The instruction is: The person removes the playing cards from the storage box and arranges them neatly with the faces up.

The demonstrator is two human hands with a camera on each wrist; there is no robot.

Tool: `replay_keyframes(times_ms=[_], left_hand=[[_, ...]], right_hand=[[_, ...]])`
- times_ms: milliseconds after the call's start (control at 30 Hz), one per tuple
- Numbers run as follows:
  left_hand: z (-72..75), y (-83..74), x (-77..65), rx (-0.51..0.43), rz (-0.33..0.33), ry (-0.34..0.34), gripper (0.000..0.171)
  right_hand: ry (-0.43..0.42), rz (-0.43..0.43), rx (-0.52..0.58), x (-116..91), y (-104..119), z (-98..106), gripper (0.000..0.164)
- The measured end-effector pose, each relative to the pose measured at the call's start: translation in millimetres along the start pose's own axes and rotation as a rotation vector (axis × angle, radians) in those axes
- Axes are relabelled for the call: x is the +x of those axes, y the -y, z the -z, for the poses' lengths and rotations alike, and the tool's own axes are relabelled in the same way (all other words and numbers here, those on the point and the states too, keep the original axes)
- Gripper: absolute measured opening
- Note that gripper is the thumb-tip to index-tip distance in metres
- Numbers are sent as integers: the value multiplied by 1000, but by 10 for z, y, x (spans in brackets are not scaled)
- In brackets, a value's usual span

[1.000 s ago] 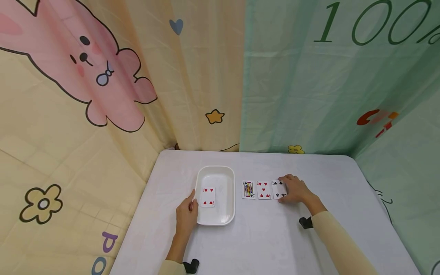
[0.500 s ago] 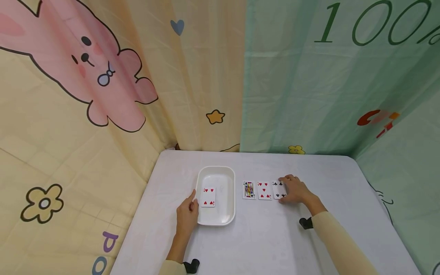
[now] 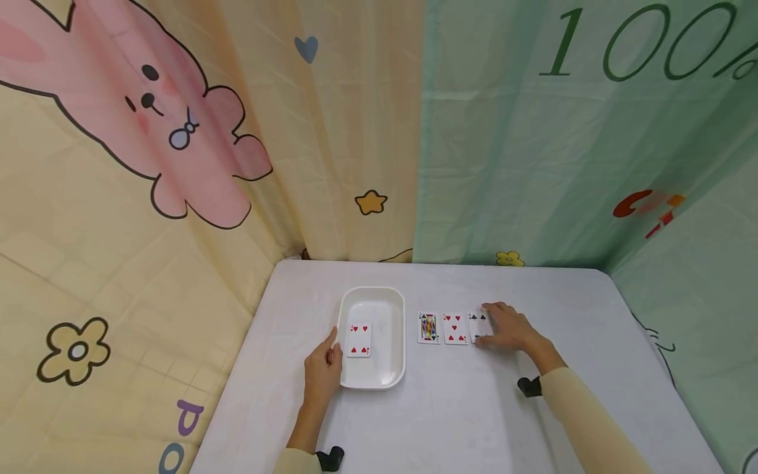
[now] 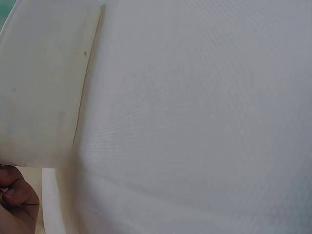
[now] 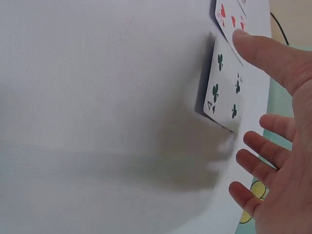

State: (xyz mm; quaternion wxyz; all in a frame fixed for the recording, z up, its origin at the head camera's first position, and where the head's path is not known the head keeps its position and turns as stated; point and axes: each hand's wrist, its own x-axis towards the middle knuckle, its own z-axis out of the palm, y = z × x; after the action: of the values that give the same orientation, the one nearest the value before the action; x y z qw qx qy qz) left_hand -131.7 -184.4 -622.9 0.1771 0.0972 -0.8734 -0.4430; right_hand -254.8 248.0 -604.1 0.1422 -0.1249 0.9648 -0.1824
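Around the white tray (image 3: 391,370), the white-covered table (image 3: 438,421) shows faint creases. Left hand (image 3: 322,376) is at the tray's left rim, thumb and fingers pinching it. Inside the tray, toward its left wall, one card with four red hearts (image 3: 358,340) lies face up. Right of the tray, a row of three face-up cards: face card (image 3: 429,328), five of hearts (image 3: 454,328), four of clubs (image 3: 478,326). Right hand (image 3: 510,328) is at the last card, thumb and fingers spread apart; contact unclear. Beyond the tray hang a beige curtain (image 3: 355,131) with a pink figure (image 3: 195,171) and, to its right, a green curtain (image 3: 503,164).
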Motion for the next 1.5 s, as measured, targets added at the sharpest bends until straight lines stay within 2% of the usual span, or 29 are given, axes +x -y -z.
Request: replay_keyframes(times_ms=[133, 300, 567, 767, 1167, 1500], left_hand=[[5, 5, -6, 1, 16, 7, 43], [8, 9, -4, 3, 18, 0, 44], [4, -2, -2, -5, 48, 17, 43], [-8, 4, 12, -13, 45, 23, 44], [-7, 15, 32, -23, 50, 26, 44], [2, -1, 2, -32, 78, 24, 44]], right_hand=[[-67, 29, 24, -7, 111, 39, 90], [-161, 134, 35, -4, 341, 122, 78], [-205, 255, 55, 64, 847, 176, 72], [-194, 313, 89, 173, 1215, 49, 69], [-98, 380, 140, 379, 1937, -238, 75], [-30, 449, 114, 489, 2282, -476, 80]])
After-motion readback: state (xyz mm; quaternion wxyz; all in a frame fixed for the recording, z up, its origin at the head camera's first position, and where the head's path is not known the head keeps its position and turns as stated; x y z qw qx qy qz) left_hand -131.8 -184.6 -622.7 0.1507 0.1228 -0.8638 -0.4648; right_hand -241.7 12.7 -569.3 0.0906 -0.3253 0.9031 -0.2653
